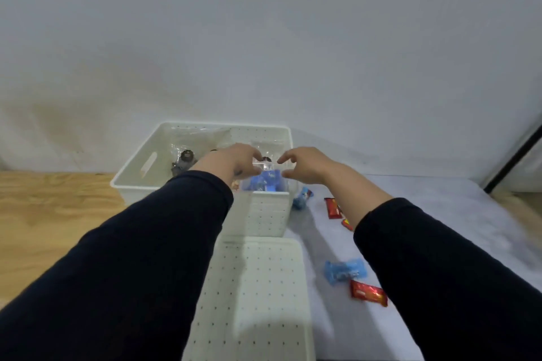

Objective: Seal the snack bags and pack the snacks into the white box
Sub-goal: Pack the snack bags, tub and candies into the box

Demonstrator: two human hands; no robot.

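Head view. Both arms, in dark sleeves (140,246), reach forward over the white box (264,214), which stands on the table against the wall (264,23). The left hand (231,162) and right hand (302,165) meet above the near right part of the box. Each has its fingers curled, with fingertips pinching the top edge of a clear bag (265,176) between them. The bag holds blue-wrapped snacks; its transparent film is hard to trace, and its lower part is hidden behind the box wall. Whether its seal is closed cannot be told.

Inside the box, farther back, lie more clear bags (199,137), blurred, one with dark round contents (186,159) that cannot be identified. The left forearm covers the near left part of the box interior.

In front of the box lies a white perforated lid (258,287), its lower edge cut off by the frame and its left side hidden under the left sleeve.

On the grey cloth (410,193) to the right lie loose snacks: a blue one (302,199) just beside the box corner, a red one (333,208), another red one (347,225) partly hidden by the right sleeve, a blue one (346,270) and a red one (369,292) nearer the viewer. Bare wood tabletop (44,214) shows at left.
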